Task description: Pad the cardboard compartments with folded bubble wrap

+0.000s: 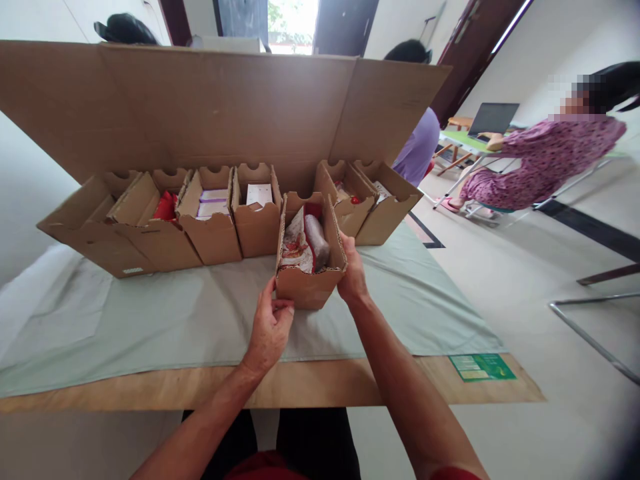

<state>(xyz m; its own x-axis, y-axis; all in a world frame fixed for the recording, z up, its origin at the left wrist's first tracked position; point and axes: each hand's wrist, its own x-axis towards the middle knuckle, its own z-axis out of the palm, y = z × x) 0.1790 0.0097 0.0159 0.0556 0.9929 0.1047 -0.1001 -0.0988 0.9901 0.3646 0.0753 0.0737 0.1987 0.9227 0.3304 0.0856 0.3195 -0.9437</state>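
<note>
Both my hands grip a cardboard box [307,288] that stands forward of a row of similar boxes. My left hand [270,327] holds its front left corner, thumb along the front wall. On the right side wall lies my right hand [353,272], its fingers partly hidden behind the cardboard. Inside the box are a red-and-white printed packet [296,248] and a greyish, plastic-wrapped bundle [317,241]. A gap in the row opens behind this box. Just right of the gap stands another cardboard box [350,217] with a small red item in it.
More cardboard boxes [213,240] line the left side, holding white cartons and a red packet [166,207]. A tall cardboard panel [225,113] rises behind them. Pale green cloth [200,327] covers the wooden table [200,387]. At right, a person [545,160] sits by a laptop [494,120].
</note>
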